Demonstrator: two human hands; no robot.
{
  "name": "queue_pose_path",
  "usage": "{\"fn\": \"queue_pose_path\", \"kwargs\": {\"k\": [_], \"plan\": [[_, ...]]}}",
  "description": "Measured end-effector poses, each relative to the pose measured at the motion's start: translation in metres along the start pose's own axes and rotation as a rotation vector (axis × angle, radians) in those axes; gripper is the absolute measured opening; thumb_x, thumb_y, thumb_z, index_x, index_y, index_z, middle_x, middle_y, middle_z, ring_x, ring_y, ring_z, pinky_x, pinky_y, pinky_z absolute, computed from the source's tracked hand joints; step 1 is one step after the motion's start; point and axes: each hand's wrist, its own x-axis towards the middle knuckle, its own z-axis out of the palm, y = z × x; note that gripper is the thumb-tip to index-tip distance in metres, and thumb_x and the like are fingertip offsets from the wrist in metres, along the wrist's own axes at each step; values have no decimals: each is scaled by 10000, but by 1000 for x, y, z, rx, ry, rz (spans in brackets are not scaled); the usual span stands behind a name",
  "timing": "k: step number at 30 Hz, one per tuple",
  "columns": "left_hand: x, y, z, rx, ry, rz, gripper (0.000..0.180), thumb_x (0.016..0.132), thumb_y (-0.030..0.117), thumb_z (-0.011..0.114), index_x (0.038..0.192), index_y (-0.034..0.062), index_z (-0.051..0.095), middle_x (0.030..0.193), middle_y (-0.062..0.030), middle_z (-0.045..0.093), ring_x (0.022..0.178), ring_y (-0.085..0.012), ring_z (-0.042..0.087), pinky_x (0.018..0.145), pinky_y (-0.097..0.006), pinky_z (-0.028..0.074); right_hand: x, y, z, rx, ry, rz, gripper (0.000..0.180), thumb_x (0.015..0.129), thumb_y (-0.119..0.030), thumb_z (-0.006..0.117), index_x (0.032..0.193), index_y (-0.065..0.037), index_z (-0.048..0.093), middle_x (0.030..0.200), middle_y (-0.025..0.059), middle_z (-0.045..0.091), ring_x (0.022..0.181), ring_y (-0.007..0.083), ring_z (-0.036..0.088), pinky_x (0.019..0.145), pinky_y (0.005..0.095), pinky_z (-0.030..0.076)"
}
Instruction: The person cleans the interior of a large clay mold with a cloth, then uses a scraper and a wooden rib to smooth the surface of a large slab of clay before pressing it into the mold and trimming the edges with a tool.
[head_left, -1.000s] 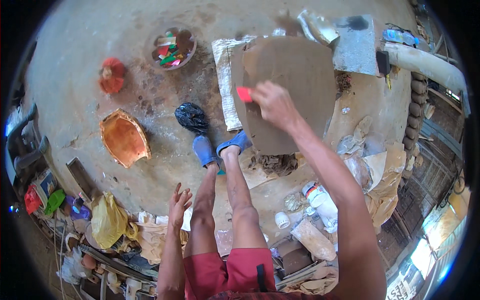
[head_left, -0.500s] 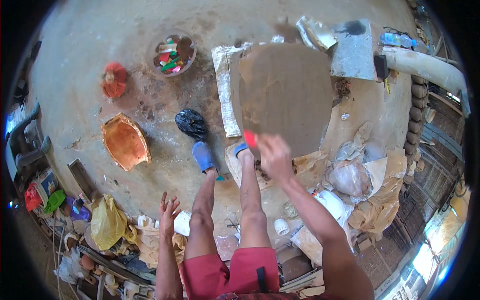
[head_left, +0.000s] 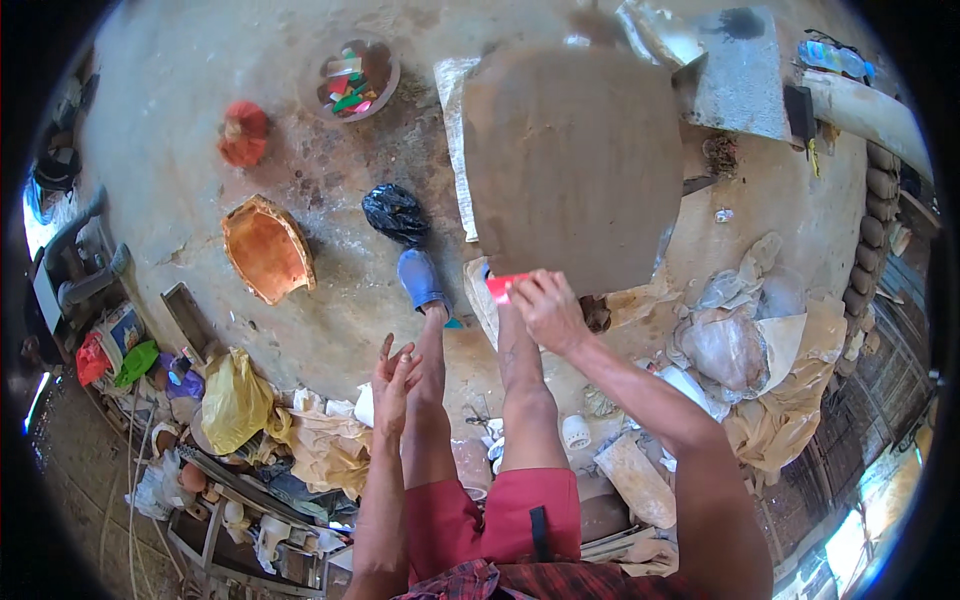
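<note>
Head view: your right hand (head_left: 545,310) is pinching a small red scraper (head_left: 503,287) at the lower edge of the clay slab (head_left: 572,165).
Your left hand (head_left: 395,372) is hanging open with its fingers spread, touching nothing, just left of your knee in the lower centre. At centre frame the slab is lying flat on a pale cloth (head_left: 456,130), with an orange broken pot (head_left: 265,250) sitting well apart at centre left.

The right hand (head_left: 545,308) covers most of the red scraper (head_left: 503,287), so its full shape cannot be told. The right foot is hidden behind that hand and the near edge of the clay slab (head_left: 575,165). The bowl (head_left: 352,78) at far left holds coloured bits too small to identify. Both forearms run off the picture's near edge.
</note>
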Motion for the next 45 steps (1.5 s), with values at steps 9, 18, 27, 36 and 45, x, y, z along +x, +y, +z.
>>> {"fn": "queue_pose_path", "kwargs": {"k": [9,18,27,36,45], "plan": [[-11,-22,13,25,29,16,674,1072,300,585,1642,161,254,1503,-165,523,1279,-275,603,996,-384,531,4,-33,-15,357,188,246,234,800,-199,783,974,-44,770,986,95,721,914,278,677,817,414,558],[-6,2,58,159,51,45,702,1048,324,635,1635,154,289,1455,-138,571,1240,-255,632,957,-381,543,-64,297,-55,-14,720,1383,562,943,-437,725,1219,40,615,989,204,710,928,340,702,873,454,545],[-27,46,179,399,-97,399,613,1051,149,594,1596,48,333,1350,-179,631,1186,-243,641,990,-376,517,-84,352,-57,463,401,1688,700,894,-367,632,1404,76,447,1275,373,637,1249,438,625,1073,484,481],[-17,140,439,380,-588,490,610,1041,180,631,1565,-5,379,1343,-175,619,1171,-241,657,1028,-347,525,-214,61,-156,1074,600,1378,912,940,-89,659,1667,-54,109,800,28,616,639,109,579,565,282,473],[22,206,566,153,-575,175,199,1073,306,585,1071,120,656,860,35,619,707,-85,566,650,-272,473,-236,-41,-199,794,416,1217,587,859,-208,791,1354,24,578,1019,215,694,872,360,702,780,414,549]]}}
